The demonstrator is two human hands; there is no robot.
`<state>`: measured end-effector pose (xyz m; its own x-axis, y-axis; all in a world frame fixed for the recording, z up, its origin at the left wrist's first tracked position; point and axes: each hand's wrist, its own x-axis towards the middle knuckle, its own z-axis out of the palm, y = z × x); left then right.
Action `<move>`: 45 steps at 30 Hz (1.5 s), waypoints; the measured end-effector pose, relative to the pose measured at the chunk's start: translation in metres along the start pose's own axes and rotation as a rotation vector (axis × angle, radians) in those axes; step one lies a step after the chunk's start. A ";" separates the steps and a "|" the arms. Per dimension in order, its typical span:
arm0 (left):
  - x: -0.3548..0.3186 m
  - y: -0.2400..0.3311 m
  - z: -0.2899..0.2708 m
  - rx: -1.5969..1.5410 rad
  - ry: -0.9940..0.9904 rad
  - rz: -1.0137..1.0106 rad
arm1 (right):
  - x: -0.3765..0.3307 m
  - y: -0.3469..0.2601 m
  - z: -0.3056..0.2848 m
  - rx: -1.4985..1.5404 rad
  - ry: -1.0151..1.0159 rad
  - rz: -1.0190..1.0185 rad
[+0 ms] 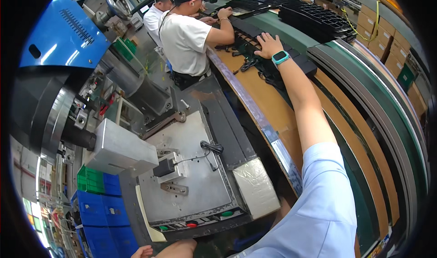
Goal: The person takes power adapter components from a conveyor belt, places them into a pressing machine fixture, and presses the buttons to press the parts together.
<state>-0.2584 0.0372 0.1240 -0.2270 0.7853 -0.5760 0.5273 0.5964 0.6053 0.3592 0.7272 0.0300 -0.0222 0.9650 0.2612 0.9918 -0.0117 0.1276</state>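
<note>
My right hand (269,47) reaches far across to the bench, its fingers spread over a row of black boxes (301,63). It looks to rest on them, though I cannot tell how firmly. Black cables with plugs (248,64) lie in a tangle just left of that hand. Low in the view my left hand (143,252) shows only in part, fingers loosely extended with nothing seen in them. Before me, a black power adapter (165,168) sits in a small metal fixture (172,178) on the press's plate. Its coiled cord (211,147) lies on the plate beside it.
A blue press (68,30) with a metal block-shaped head (120,148) stands over the plate at left. Red and green buttons (192,224) line its front. Blue bins (102,208) stand lower left. A conveyor (364,89) runs along the right. A co-worker (184,44) handles things farther up the bench.
</note>
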 end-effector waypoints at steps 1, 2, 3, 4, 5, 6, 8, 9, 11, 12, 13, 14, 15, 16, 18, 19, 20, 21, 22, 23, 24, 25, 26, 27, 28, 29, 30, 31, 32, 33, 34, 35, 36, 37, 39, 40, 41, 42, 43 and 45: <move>0.000 0.013 0.004 -0.005 -0.017 -0.006 | -0.003 0.008 0.002 0.017 -0.010 -0.008; -0.005 0.026 0.010 -0.036 -0.011 0.002 | -0.013 0.005 0.005 0.012 -0.021 -0.018; -0.007 0.031 0.017 -0.068 -0.007 0.022 | -0.022 0.008 0.002 0.021 -0.017 -0.026; -0.010 0.025 0.022 -0.079 0.038 0.079 | -0.034 0.013 -0.002 0.027 -0.013 -0.033; -0.012 0.023 0.025 -0.090 0.027 0.080 | -0.046 0.019 -0.007 0.035 -0.021 -0.042; -0.014 0.026 0.025 0.065 -0.016 0.157 | -0.063 0.024 -0.011 0.027 -0.020 -0.047; -0.012 0.051 0.033 0.341 -0.087 0.380 | -0.100 0.033 -0.022 0.005 -0.013 -0.063; -0.015 0.058 0.036 0.328 -0.105 0.386 | -0.122 0.038 -0.027 0.008 -0.007 -0.070; -0.019 0.063 0.043 0.439 -0.139 0.532 | -0.166 0.051 -0.034 0.011 -0.014 -0.062; -0.015 0.060 0.047 0.467 -0.155 0.570 | -0.189 0.055 -0.038 0.018 -0.017 -0.060; -0.018 0.061 0.050 0.451 -0.175 0.576 | -0.211 0.060 -0.044 -0.005 -0.029 -0.058; -0.021 0.065 0.054 0.494 -0.190 0.669 | -0.234 0.064 -0.050 0.007 -0.023 -0.062; -0.022 0.068 0.057 0.534 -0.213 0.770 | -0.258 0.074 -0.055 0.011 -0.021 -0.057; -0.022 0.070 0.060 0.537 -0.250 0.775 | -0.277 0.084 -0.061 0.026 -0.033 -0.060; -0.025 0.072 0.066 0.557 -0.298 0.836 | -0.311 0.109 -0.087 0.075 -0.154 -0.061; -0.026 0.072 0.069 0.588 -0.310 0.883 | -0.326 0.119 -0.105 0.155 -0.253 -0.076; -0.030 0.073 0.070 0.537 -0.358 0.860 | -0.340 0.127 -0.136 0.328 -0.391 -0.091; -0.031 0.069 0.073 0.537 -0.376 0.875 | -0.355 0.140 -0.166 0.406 -0.549 0.034; -0.031 0.063 0.073 0.546 -0.324 0.931 | -0.376 0.149 -0.192 0.365 -0.554 0.049; -0.032 0.058 0.071 0.556 -0.269 0.979 | -0.408 0.142 -0.220 0.315 -0.537 0.152; -0.036 0.061 0.072 0.495 -0.228 0.989 | -0.442 0.149 -0.246 0.210 -0.594 0.283; -0.038 0.061 0.072 0.493 -0.247 1.010 | -0.470 0.168 -0.249 0.035 -0.722 0.464; -0.040 0.059 0.071 0.481 -0.231 1.019 | -0.497 0.160 -0.255 -0.005 -0.811 0.502; -0.040 0.058 0.072 0.463 -0.217 1.033 | -0.522 0.148 -0.262 0.159 -0.807 0.638; -0.037 0.059 0.074 0.452 -0.233 1.052 | -0.549 0.162 -0.241 0.275 -0.620 0.662; -0.035 0.061 0.073 0.456 -0.304 1.062 | -0.569 0.178 -0.211 0.389 -0.433 0.669; -0.034 0.062 0.072 0.465 -0.363 1.059 | -0.571 0.178 -0.199 0.387 -0.436 0.667; -0.033 0.061 0.073 0.461 -0.365 1.059 | -0.574 0.176 -0.193 0.353 -0.375 0.678; -0.031 0.059 0.076 0.475 -0.333 1.080 | -0.575 0.175 -0.190 0.319 -0.313 0.686; -0.031 0.055 0.075 0.494 -0.290 1.082 | -0.574 0.163 -0.194 0.329 -0.321 0.667; -0.035 0.053 0.074 0.514 -0.248 1.077 | -0.577 0.148 -0.211 0.203 -0.285 0.656; -0.035 0.051 0.073 0.506 -0.228 1.063 | -0.584 0.138 -0.233 0.071 -0.236 0.646; -0.036 0.053 0.073 0.489 -0.240 1.089 | -0.599 0.144 -0.252 0.052 0.096 0.559; -0.038 0.051 0.070 0.476 -0.241 1.090 | -0.604 0.130 -0.269 0.060 0.414 0.447; -0.030 0.052 0.067 0.451 -0.252 1.079 | -0.604 0.135 -0.316 0.128 0.838 0.188; -0.025 0.052 0.064 0.411 -0.324 1.095 | -0.598 0.118 -0.338 0.333 0.917 0.170; -0.024 0.049 0.056 0.376 -0.381 1.100 | -0.587 0.096 -0.357 0.560 0.988 0.154; -0.017 0.048 0.053 0.334 -0.367 1.166 | -0.578 0.076 -0.383 0.660 1.075 0.056; -0.010 0.052 0.052 0.293 -0.326 1.209 | -0.569 0.056 -0.399 0.761 1.156 -0.038; -0.006 0.072 0.050 0.264 -0.134 1.273 | -0.558 0.007 -0.420 1.123 0.943 -0.257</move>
<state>-0.1786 0.0666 0.1436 0.6218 0.7394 0.2582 0.4574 -0.6105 0.6466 0.3251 0.0782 0.2868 0.1559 0.3837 0.9102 0.5155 0.7544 -0.4063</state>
